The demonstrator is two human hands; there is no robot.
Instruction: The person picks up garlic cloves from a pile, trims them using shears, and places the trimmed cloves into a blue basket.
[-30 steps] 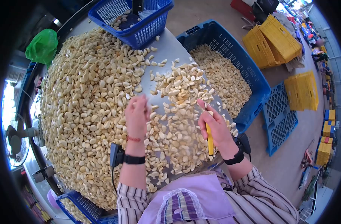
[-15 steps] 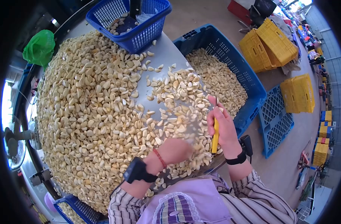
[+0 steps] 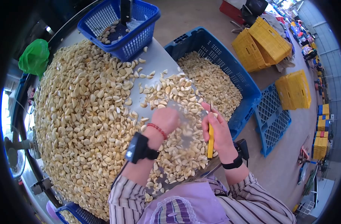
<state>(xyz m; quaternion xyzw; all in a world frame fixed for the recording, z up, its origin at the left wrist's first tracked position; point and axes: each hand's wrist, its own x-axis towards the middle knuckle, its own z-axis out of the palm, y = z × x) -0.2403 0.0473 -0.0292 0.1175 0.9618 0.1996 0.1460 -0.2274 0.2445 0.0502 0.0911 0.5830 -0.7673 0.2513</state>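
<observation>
A large heap of peeled garlic cloves (image 3: 81, 127) covers the left of the metal table (image 3: 157, 56). My left hand (image 3: 166, 118), with a red bracelet at the wrist, is over the smaller spread of cloves right of the heap; its fingers are smeared by motion. On the right, my right hand (image 3: 218, 130) is closed around a yellow-handled knife (image 3: 211, 142), blade pointing up and away, near the table's edge. Beyond that edge, a big blue crate (image 3: 249, 87) holds many more cloves. A blue basket (image 3: 140, 35) with a few cloves sits at the far side of the table.
Yellow crates (image 3: 262, 44) and another yellow stack (image 3: 293, 89) stand on the floor at right, near a blue pallet (image 3: 273, 117). A green bag (image 3: 34, 58) and a fan (image 3: 19, 149) are at left. Another blue basket (image 3: 79, 212) is at the lower left.
My left hand has moved away from my body, up over the spread of cloves. My right hand still holds the knife. The whole view has shifted slightly.
</observation>
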